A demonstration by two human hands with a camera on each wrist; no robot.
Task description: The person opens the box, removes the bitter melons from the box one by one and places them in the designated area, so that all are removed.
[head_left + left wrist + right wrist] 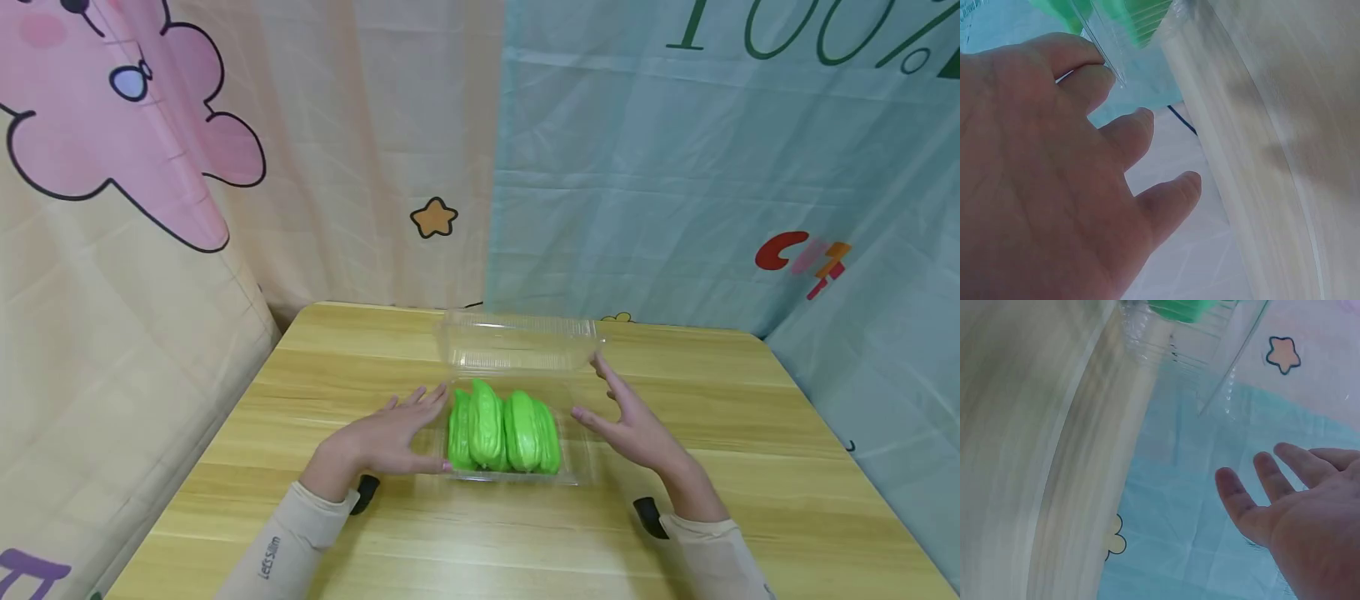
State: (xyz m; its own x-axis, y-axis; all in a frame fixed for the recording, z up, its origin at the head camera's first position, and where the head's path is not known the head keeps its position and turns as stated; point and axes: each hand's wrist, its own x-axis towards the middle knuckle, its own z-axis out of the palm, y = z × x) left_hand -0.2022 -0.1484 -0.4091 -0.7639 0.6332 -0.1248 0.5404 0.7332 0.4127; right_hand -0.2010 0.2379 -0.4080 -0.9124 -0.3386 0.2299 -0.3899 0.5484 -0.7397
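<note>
A clear plastic clamshell box [576,462] lies unfolded on the table, its transparent lid [521,343] tipped back on the far side. Several bright green, long, ribbed pieces [486,425] lie side by side in the base; their exact kind is unclear. My left hand [390,437] is at the box's left side, fingers extended, with the thumb at the near left corner. To the right, my right hand [637,429] has its fingers spread, thumb toward the base and fingertips by the lid's right corner. Whether those fingertips touch the lid cannot be told.
The wooden table [750,467] carries the box near its middle. Behind it and at both sides hang printed curtains [637,183]. A black strap end [650,517] sticks out at the right wrist, and another [365,494] at the left wrist.
</note>
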